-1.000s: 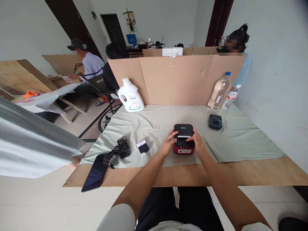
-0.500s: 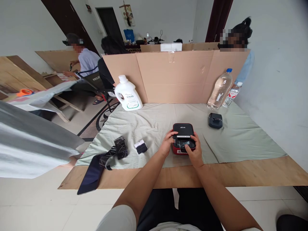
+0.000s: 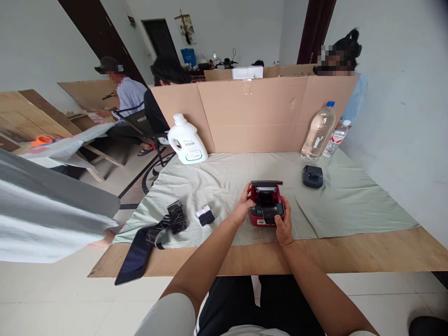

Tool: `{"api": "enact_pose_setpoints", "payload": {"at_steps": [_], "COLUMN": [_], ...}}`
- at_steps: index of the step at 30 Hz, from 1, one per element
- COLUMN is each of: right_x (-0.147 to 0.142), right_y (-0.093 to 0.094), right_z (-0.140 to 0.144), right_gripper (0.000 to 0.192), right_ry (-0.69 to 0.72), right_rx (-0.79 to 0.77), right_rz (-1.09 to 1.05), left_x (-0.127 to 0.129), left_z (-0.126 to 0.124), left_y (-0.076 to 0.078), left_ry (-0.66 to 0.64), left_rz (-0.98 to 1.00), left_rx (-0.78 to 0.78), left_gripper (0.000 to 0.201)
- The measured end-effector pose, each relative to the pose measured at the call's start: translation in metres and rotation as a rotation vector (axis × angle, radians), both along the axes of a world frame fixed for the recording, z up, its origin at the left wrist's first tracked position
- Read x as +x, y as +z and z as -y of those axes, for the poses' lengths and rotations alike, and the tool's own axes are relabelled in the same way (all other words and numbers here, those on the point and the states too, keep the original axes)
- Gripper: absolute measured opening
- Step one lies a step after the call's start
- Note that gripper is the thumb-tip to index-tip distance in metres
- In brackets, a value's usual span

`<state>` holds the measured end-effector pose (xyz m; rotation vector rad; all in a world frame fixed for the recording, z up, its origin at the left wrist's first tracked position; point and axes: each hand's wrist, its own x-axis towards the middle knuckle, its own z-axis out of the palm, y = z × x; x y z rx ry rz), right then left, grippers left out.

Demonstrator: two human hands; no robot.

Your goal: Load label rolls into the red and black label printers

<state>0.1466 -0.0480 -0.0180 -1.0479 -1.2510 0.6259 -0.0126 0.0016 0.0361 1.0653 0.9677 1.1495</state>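
Note:
A small red and black label printer (image 3: pixel 259 219) sits on the cloth in front of me, its black lid (image 3: pixel 266 183) raised and the inside showing. My left hand (image 3: pixel 242 209) grips its left side, thumb near the front corner. On the opposite side, my right hand (image 3: pixel 285 224) holds the right edge with the thumb at the front. To the left lies a small black and white block-like item (image 3: pixel 205 215). Beyond it are a black marble-patterned box (image 3: pixel 177 217) and a dark flat tablet-like device (image 3: pixel 135 256), with a marbled strip between them.
A white jug (image 3: pixel 188 142) stands at the back left, before an upright cardboard panel (image 3: pixel 252 116). At the back right are a large bottle (image 3: pixel 318 130), a smaller bottle (image 3: pixel 336 138) and a dark boxy device (image 3: pixel 312 177). Other people sit beyond the table.
The printer's lid has swung up from closed to open, uncovering the inside. My left fingers have left the lid for the side, and my right thumb has shifted toward the front right.

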Motion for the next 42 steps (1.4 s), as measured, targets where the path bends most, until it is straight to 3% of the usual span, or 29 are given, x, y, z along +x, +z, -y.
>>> {"api": "enact_pose_setpoints", "payload": {"at_steps": [5,7,10,15,19,22,26,28,30,33,36,38,42], "right_x": [0.004,0.005,0.005,0.006,0.008,0.009,0.010,0.010,0.010,0.008,0.006,0.006,0.006], "right_y": [-0.004,-0.004,-0.003,-0.003,-0.005,-0.008,-0.010,-0.011,-0.012,-0.012,-0.011,-0.010,-0.009], "right_z": [-0.004,-0.005,-0.005,-0.006,-0.009,-0.010,-0.010,-0.009,-0.010,-0.011,-0.011,-0.011,-0.010], "right_gripper": [0.062,0.060,0.059,0.056,0.055,0.054,0.052,0.051,0.050,0.050,0.051,0.052,0.052], "right_ry": [0.024,0.004,-0.011,-0.016,-0.036,-0.037,-0.012,-0.007,-0.008,-0.010,-0.030,-0.038,-0.033], "right_rx": [0.041,0.033,0.032,0.033,0.040,0.067,0.066,0.058,0.061,0.088,0.089,0.080,0.079], "right_rz": [-0.023,0.000,0.012,0.026,0.043,0.034,0.018,0.016,0.007,-0.031,-0.044,-0.034,-0.034], "left_x": [0.007,0.012,0.022,0.049,0.066,0.063,0.025,-0.012,-0.058,-0.131,-0.182,-0.200,-0.211], "left_z": [-0.005,-0.011,-0.027,-0.060,-0.069,-0.060,-0.041,-0.035,-0.033,-0.036,-0.036,-0.033,-0.030], "left_y": [0.009,0.017,0.028,0.029,0.028,0.038,0.058,0.066,0.069,0.063,0.046,0.032,0.016], "left_ry": [0.247,0.264,0.078,-0.221,-0.264,-0.252,-0.234,-0.266,-0.275,-0.112,0.023,0.049,0.055], "left_rz": [-0.335,-0.516,-0.726,-1.035,-1.189,-1.214,-0.909,-0.695,-0.608,-0.871,-1.139,-1.198,-1.257], "left_rx": [0.175,0.296,0.393,0.282,0.204,0.234,0.336,0.317,0.249,0.118,-0.061,-0.101,-0.109], "left_gripper": [0.040,0.023,0.015,0.018,0.017,0.013,0.031,0.034,0.035,0.028,0.015,0.016,0.024]}}
